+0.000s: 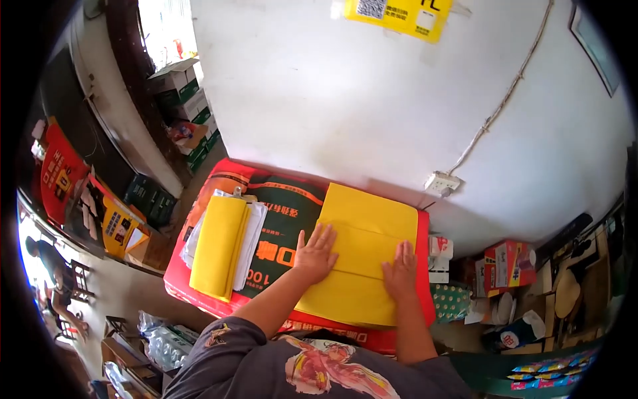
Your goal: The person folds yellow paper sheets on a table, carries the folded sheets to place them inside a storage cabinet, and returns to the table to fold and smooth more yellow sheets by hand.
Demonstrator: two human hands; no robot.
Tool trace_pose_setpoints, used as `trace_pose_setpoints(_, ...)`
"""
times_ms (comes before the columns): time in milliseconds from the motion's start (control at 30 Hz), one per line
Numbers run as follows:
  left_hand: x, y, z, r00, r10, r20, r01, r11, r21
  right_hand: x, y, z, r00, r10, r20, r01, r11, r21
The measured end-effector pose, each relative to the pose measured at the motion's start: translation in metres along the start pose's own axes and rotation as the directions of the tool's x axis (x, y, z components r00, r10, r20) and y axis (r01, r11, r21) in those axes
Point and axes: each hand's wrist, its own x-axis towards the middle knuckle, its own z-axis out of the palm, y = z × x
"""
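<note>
A large yellow sheet (362, 299), creased across its middle, lies on the right part of a red and green printed surface (282, 199). My left hand (316, 251) rests flat near the sheet's left edge, fingers spread, palm down. Near the right edge my right hand (400, 269) also lies on the sheet, its fingers stretched out. Neither hand is wrapped round anything. To the left, a folded yellow bundle (219, 247) sits on white papers (254, 233), with a metal clip (237, 191) at its top.
Behind the surface stands a white wall (319, 100) with a power socket (442, 183). Stacked boxes (179, 86) are at the back left. On the right are a red carton (508, 266) and shelves. A person (56, 272) is at the far left.
</note>
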Motion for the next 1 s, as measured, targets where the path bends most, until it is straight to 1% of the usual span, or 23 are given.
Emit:
trace_pose_setpoints(67, -0.004, -0.006, 0.000, 1.000, 0.008, -0.004, -0.008, 0.997, -0.080, -0.004, 0.015, 0.001, 0.990, 0.136, -0.024, -0.136, 0.991, 0.019)
trace_pose_setpoints(100, -0.008, -0.011, -0.002, 1.000, 0.006, -0.014, -0.008, 0.996, -0.084, -0.007, 0.018, -0.002, 0.991, 0.129, -0.030, -0.128, 0.992, 0.013)
trace_pose_setpoints(167, -0.012, -0.020, -0.004, 1.000, 0.020, 0.003, -0.020, 0.999, -0.043, -0.011, 0.023, -0.014, 0.962, 0.262, 0.074, -0.251, 0.959, -0.132)
trace_pose_setpoints(200, -0.012, -0.017, -0.009, 1.000, 0.023, -0.001, -0.023, 0.998, -0.050, -0.006, 0.010, -0.028, 0.963, 0.262, 0.071, -0.250, 0.958, -0.140)
trace_pose_setpoints(267, -0.015, -0.003, -0.017, 0.995, 0.098, -0.010, -0.095, 0.980, 0.178, 0.001, -0.028, -0.037, 0.991, 0.103, 0.091, -0.078, 0.966, -0.247)
trace_pose_setpoints(300, -0.014, 0.013, -0.024, 0.989, 0.143, 0.027, -0.146, 0.978, 0.146, 0.006, -0.047, -0.020, 0.993, 0.087, 0.076, -0.080, 0.992, -0.099)
trace_pose_setpoints(333, -0.012, 0.022, -0.018, 0.986, 0.161, 0.041, -0.165, 0.976, 0.139, 0.011, -0.068, -0.002, 0.995, 0.078, 0.055, -0.081, 0.995, 0.052)
trace_pose_setpoints(400, -0.004, 0.035, -0.005, 0.981, 0.182, 0.063, -0.187, 0.979, 0.078, 0.019, -0.103, 0.015, 0.999, -0.039, 0.023, 0.038, 0.997, 0.061)
trace_pose_setpoints(433, -0.003, 0.039, 0.001, 0.979, 0.190, 0.079, -0.194, 0.980, 0.050, 0.019, -0.101, 0.013, 0.999, -0.018, 0.029, 0.016, 0.998, 0.064)
trace_pose_setpoints(467, -0.005, 0.037, 0.005, 0.974, 0.202, 0.104, -0.208, 0.977, 0.046, 0.014, -0.099, 0.011, 0.999, 0.006, 0.046, -0.007, 1.000, 0.019)
trace_pose_setpoints(500, -0.005, 0.031, 0.006, 0.978, 0.187, 0.089, -0.191, 0.981, 0.040, 0.008, -0.095, 0.010, 0.997, 0.030, 0.064, -0.029, 0.999, -0.026)
trace_pose_setpoints(533, -0.005, 0.024, 0.006, 0.983, 0.171, 0.071, -0.174, 0.984, 0.033, 0.004, -0.086, 0.008, 0.996, 0.052, 0.078, -0.050, 0.998, -0.024)
trace_pose_setpoints(567, -0.006, 0.019, 0.006, 0.985, 0.159, 0.068, -0.164, 0.983, 0.079, -0.003, -0.073, 0.004, 0.995, 0.080, 0.063, -0.078, 0.996, -0.048)
trace_pose_setpoints(600, -0.010, 0.014, 0.005, 0.983, 0.164, 0.082, -0.170, 0.982, 0.076, -0.009, -0.060, 0.000, 0.994, 0.103, 0.043, -0.100, 0.993, -0.070)
trace_pose_setpoints(633, -0.013, 0.009, 0.000, 0.986, 0.148, 0.077, -0.150, 0.989, 0.019, -0.017, -0.049, -0.005, 0.988, 0.139, 0.062, -0.135, 0.989, -0.067)
trace_pose_setpoints(667, -0.015, 0.003, -0.003, 0.989, 0.129, 0.069, -0.127, 0.991, -0.037, -0.024, -0.038, -0.008, 0.988, 0.140, 0.063, -0.136, 0.989, -0.066)
trace_pose_setpoints(733, -0.018, -0.007, -0.001, 0.990, 0.131, 0.061, -0.128, 0.991, -0.039, -0.040, -0.016, -0.012, 0.968, 0.241, 0.072, -0.238, 0.970, -0.051)
trace_pose_setpoints(767, -0.019, -0.012, 0.001, 0.990, 0.131, 0.048, -0.129, 0.991, -0.039, -0.047, -0.005, -0.014, 0.969, 0.238, 0.066, -0.235, 0.970, -0.054)
trace_pose_setpoints(833, -0.024, -0.019, 0.001, 0.991, 0.130, 0.021, -0.129, 0.991, -0.043, -0.056, 0.010, -0.018, 0.909, 0.401, 0.109, -0.402, 0.916, -0.018)
trace_pose_setpoints(867, -0.024, -0.023, -0.001, 0.989, 0.140, 0.037, -0.139, 0.990, -0.036, -0.049, 0.005, -0.026, 0.915, 0.392, 0.092, -0.391, 0.920, -0.023)
trace_pose_setpoints(933, -0.020, -0.022, -0.008, 0.988, 0.151, 0.046, -0.149, 0.988, -0.034, -0.041, -0.015, -0.047, 0.919, 0.395, 0.020, -0.385, 0.905, -0.181)
trace_pose_setpoints(1000, -0.020, -0.011, -0.016, 0.981, 0.189, 0.032, -0.192, 0.975, 0.111, -0.021, -0.047, -0.036, 0.965, 0.260, 0.025, -0.252, 0.952, -0.171)
